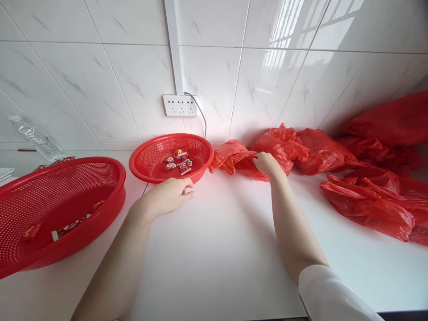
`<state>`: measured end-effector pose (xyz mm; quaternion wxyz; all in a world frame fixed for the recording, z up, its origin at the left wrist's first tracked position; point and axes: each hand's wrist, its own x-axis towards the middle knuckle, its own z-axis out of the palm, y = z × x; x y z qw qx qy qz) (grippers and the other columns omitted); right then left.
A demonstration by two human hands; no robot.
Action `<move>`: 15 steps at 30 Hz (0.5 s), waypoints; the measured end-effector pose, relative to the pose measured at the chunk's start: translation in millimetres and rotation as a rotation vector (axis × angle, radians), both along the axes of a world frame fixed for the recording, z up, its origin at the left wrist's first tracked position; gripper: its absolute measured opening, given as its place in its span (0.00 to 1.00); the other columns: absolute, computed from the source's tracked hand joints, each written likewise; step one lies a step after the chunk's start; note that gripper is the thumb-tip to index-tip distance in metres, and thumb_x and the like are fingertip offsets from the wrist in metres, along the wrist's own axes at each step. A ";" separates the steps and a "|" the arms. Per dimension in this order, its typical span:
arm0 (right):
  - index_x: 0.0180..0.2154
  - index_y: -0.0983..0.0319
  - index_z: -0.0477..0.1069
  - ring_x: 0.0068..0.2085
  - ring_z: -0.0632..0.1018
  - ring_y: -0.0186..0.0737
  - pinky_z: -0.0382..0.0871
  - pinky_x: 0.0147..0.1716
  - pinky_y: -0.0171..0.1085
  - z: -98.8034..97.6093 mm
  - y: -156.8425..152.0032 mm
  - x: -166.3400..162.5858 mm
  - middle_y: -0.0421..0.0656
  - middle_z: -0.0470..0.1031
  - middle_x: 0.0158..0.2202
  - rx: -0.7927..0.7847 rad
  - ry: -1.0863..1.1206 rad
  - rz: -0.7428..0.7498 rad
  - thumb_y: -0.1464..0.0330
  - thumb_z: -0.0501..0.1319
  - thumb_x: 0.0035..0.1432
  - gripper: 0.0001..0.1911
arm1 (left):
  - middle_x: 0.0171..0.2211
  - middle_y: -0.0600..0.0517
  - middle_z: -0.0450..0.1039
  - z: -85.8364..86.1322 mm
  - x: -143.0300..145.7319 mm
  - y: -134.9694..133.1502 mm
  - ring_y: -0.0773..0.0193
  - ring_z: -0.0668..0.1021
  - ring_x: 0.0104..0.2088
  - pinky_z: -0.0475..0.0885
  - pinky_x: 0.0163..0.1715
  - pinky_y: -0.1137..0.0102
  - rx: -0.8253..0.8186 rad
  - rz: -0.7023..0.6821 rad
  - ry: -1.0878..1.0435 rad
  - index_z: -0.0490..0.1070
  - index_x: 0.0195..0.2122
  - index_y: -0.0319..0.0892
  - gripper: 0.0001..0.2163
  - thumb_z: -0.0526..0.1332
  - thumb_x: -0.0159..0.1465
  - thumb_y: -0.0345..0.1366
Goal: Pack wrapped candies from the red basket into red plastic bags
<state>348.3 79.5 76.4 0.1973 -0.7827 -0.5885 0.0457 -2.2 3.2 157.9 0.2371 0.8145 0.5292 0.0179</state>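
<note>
My left hand (170, 196) is just in front of a round red plastic basket (140, 162), its thumb apart from the fingers and nothing visible between them. Several small red-and-white packets (183, 166) lie on the basket's bottom, along with a red and yellow one (180, 154). To the right, my right hand (267, 164) is closed at the edge of a thin red plastic bag (230, 156), with its fingertips partly hidden. The bag rests on the white table beside the basket. What is inside the bag cannot be made out.
A larger red basket (113, 178) with a few packets stands at the left. Behind it leans a clear plastic bottle (40, 140). More red bags (371, 205) crowd the right side. A power strip (180, 105) with a cable is on the tiled wall.
</note>
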 end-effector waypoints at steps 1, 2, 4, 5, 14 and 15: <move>0.37 0.63 0.77 0.37 0.76 0.47 0.65 0.33 0.39 7.0 -4.5 -0.7 0.51 0.77 0.35 0.024 -0.001 0.027 0.67 0.54 0.58 0.14 | 0.33 0.51 0.76 -1.7 3.5 -0.4 0.59 0.76 0.29 0.63 0.24 0.69 0.005 -0.016 -0.012 0.71 0.37 0.47 0.15 0.52 0.62 0.51; 0.38 0.61 0.77 0.37 0.75 0.46 0.64 0.33 0.38 14.2 -9.6 -2.2 0.49 0.77 0.36 0.054 -0.002 0.047 0.67 0.53 0.58 0.14 | 0.34 0.51 0.76 -3.1 7.6 -1.2 0.59 0.76 0.30 0.64 0.24 0.69 0.029 -0.031 -0.035 0.71 0.37 0.47 0.15 0.53 0.62 0.50; 0.38 0.59 0.76 0.35 0.74 0.42 0.63 0.32 0.37 28.1 -21.7 -6.7 0.46 0.77 0.34 0.133 0.000 0.075 0.65 0.54 0.58 0.13 | 0.38 0.51 0.75 -4.8 17.4 -4.2 0.59 0.77 0.35 0.67 0.29 0.69 0.131 -0.064 -0.118 0.72 0.38 0.47 0.13 0.53 0.63 0.48; 0.37 0.59 0.76 0.32 0.72 0.41 0.61 0.30 0.36 34.6 -28.4 -9.1 0.44 0.76 0.32 0.172 0.006 0.086 0.65 0.55 0.57 0.12 | 0.40 0.51 0.74 -5.2 22.9 -6.6 0.60 0.77 0.37 0.68 0.31 0.68 0.201 -0.079 -0.171 0.72 0.40 0.47 0.13 0.53 0.64 0.47; 0.22 0.62 0.69 0.24 0.63 0.33 0.55 0.24 0.35 75.5 -80.5 -36.4 0.38 0.64 0.21 0.138 0.236 0.510 0.55 0.55 0.59 0.21 | 0.59 0.47 0.65 -18.7 56.5 -22.6 0.51 0.72 0.54 0.69 0.50 0.60 0.615 -0.217 -0.297 0.66 0.57 0.47 0.29 0.64 0.57 0.51; 0.24 0.62 0.70 0.25 0.64 0.33 0.56 0.25 0.35 77.1 -82.2 -39.1 0.38 0.66 0.22 0.120 0.267 0.566 0.55 0.54 0.60 0.21 | 0.57 0.46 0.68 -21.0 55.5 -19.8 0.51 0.73 0.53 0.70 0.49 0.60 0.639 -0.196 -0.284 0.67 0.56 0.46 0.25 0.62 0.60 0.50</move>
